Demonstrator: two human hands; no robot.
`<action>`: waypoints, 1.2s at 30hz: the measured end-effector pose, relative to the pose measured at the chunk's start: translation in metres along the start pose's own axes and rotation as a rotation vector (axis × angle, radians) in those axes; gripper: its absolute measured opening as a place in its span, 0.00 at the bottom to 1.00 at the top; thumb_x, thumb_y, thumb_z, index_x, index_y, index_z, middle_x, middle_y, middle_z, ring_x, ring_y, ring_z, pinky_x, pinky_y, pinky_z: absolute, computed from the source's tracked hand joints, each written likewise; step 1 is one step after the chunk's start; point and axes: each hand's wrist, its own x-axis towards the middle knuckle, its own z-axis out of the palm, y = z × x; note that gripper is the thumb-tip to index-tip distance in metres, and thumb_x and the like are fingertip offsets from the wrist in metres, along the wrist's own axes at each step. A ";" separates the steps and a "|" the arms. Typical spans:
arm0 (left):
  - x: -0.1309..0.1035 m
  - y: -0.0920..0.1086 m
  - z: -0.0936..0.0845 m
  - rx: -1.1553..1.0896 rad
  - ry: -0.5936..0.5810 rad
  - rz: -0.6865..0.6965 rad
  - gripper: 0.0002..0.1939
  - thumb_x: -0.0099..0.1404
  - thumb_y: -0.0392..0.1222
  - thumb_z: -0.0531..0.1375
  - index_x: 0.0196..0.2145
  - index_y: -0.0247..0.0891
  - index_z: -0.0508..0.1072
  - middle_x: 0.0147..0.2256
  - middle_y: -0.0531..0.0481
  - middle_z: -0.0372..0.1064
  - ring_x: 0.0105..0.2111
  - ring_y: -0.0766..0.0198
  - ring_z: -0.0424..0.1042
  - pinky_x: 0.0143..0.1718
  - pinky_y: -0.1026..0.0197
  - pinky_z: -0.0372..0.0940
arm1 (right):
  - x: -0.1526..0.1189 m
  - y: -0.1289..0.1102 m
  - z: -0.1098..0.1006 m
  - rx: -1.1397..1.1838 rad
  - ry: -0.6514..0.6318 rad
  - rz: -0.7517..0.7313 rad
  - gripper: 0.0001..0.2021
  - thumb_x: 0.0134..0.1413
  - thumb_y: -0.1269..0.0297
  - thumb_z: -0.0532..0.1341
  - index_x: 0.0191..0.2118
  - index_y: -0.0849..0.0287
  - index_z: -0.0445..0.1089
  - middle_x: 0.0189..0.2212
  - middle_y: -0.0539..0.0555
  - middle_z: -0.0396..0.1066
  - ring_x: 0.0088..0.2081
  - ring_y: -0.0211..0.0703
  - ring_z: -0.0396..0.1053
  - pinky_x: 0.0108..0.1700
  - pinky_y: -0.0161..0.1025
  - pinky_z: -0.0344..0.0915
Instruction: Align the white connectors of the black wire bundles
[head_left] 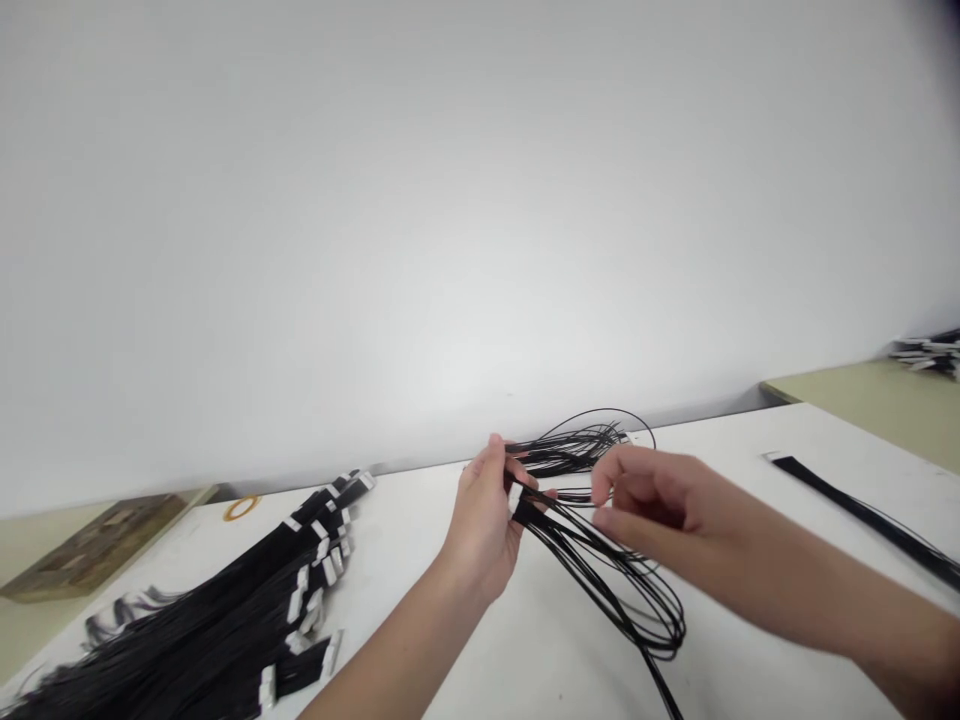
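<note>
My left hand (487,510) is closed around a bundle of thin black wires, gripping it near its white connector (516,497). From the black-wrapped end at that connector, the black wire harness (622,590) loops down to the right over the table, with a tail running out of view at the bottom. More black wires (566,450) fan out behind my fingers to the right. My right hand (660,500) hovers over the looped wires, fingers curled, with a small gap between thumb and index fingertip. I see nothing held in it.
A pile of black harnesses with white connectors (300,600) covers the left of the white table (405,560). Behind it lie a yellow ring (241,508) and a brown board (97,545). Another harness (862,510) lies right; more connectors (930,352) are far right. A wall (465,220) stands behind.
</note>
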 end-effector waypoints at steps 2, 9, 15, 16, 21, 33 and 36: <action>0.002 0.000 0.000 0.000 -0.022 -0.009 0.18 0.58 0.55 0.59 0.31 0.34 0.68 0.22 0.55 0.57 0.22 0.70 0.59 0.23 0.64 0.66 | 0.001 -0.004 -0.015 0.295 -0.030 0.080 0.09 0.58 0.58 0.56 0.31 0.58 0.64 0.18 0.44 0.53 0.17 0.30 0.49 0.16 0.27 0.50; 0.001 0.002 -0.003 -0.040 -0.035 -0.077 0.19 0.58 0.56 0.59 0.33 0.36 0.67 0.23 0.55 0.57 0.23 0.69 0.59 0.15 0.70 0.55 | 0.009 -0.001 -0.049 0.776 0.260 -0.014 0.10 0.51 0.61 0.57 0.39 0.55 0.72 0.35 0.54 0.72 0.30 0.42 0.70 0.29 0.38 0.69; 0.000 0.006 -0.005 -0.032 -0.069 -0.116 0.17 0.57 0.54 0.60 0.33 0.36 0.68 0.26 0.53 0.60 0.24 0.70 0.59 0.15 0.70 0.52 | 0.018 0.008 -0.057 0.726 0.535 -0.223 0.09 0.54 0.64 0.57 0.39 0.54 0.72 0.26 0.49 0.66 0.27 0.36 0.66 0.31 0.36 0.68; 0.000 0.006 -0.005 -0.024 -0.072 -0.122 0.17 0.58 0.54 0.60 0.32 0.36 0.68 0.26 0.53 0.61 0.24 0.70 0.58 0.15 0.70 0.52 | 0.020 0.008 -0.057 0.737 0.602 -0.257 0.06 0.55 0.63 0.58 0.36 0.55 0.72 0.23 0.47 0.61 0.24 0.33 0.63 0.29 0.34 0.67; -0.002 0.008 -0.004 -0.012 -0.098 -0.132 0.18 0.58 0.54 0.60 0.34 0.35 0.71 0.31 0.52 0.61 0.26 0.70 0.58 0.17 0.69 0.54 | 0.021 0.005 -0.054 0.849 0.777 -0.314 0.07 0.56 0.59 0.60 0.32 0.55 0.72 0.29 0.48 0.64 0.31 0.33 0.65 0.35 0.35 0.67; -0.008 0.012 -0.004 0.052 -0.120 -0.200 0.12 0.58 0.47 0.61 0.37 0.38 0.71 0.29 0.54 0.58 0.24 0.72 0.60 0.18 0.69 0.55 | 0.001 0.003 -0.006 -0.172 0.394 -0.189 0.08 0.52 0.58 0.63 0.28 0.55 0.73 0.22 0.49 0.66 0.22 0.33 0.58 0.21 0.32 0.54; -0.009 0.012 -0.003 0.069 -0.124 -0.188 0.12 0.58 0.48 0.61 0.32 0.37 0.67 0.31 0.54 0.62 0.23 0.72 0.62 0.18 0.69 0.54 | 0.002 0.001 0.001 -0.336 0.474 -0.297 0.07 0.53 0.62 0.62 0.26 0.55 0.72 0.18 0.47 0.63 0.19 0.32 0.54 0.20 0.32 0.51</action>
